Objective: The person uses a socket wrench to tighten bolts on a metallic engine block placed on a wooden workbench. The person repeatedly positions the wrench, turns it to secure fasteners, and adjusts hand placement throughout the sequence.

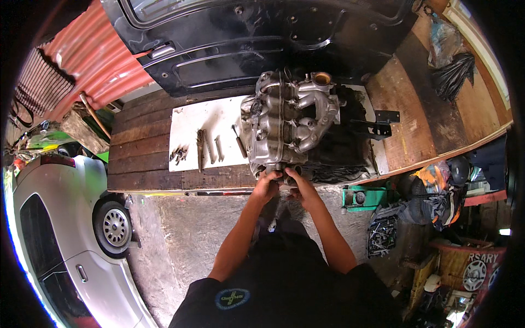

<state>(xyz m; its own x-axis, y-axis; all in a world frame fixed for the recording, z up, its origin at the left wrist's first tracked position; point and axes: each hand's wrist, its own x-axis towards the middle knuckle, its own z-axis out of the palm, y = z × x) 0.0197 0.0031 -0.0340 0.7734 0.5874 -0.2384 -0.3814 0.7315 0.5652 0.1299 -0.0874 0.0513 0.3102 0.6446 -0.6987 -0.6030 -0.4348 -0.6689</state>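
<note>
A grey metal engine cylinder head (272, 123) lies on the bench, with a curved intake manifold (317, 117) along its right side. Both my hands meet at its near end. My left hand (264, 186) has its fingers bent in against a small dark part there. Beside it, my right hand (299, 185) presses its thumb and fingers to the same spot. The hands hide what they grip. Left of the engine, a white board (185, 128) carries several bolts (178, 154), wrenches (208, 147) and a slim dark-handled tool (239, 143).
A black vehicle door panel (229, 54) stands behind the wooden bench (139, 139). Dark cloth (342, 158) and a black bracket (377, 128) lie right of the engine. Below are a green jack (363, 197) and a tray of tools (381, 235). A silver car (82, 218) stands left.
</note>
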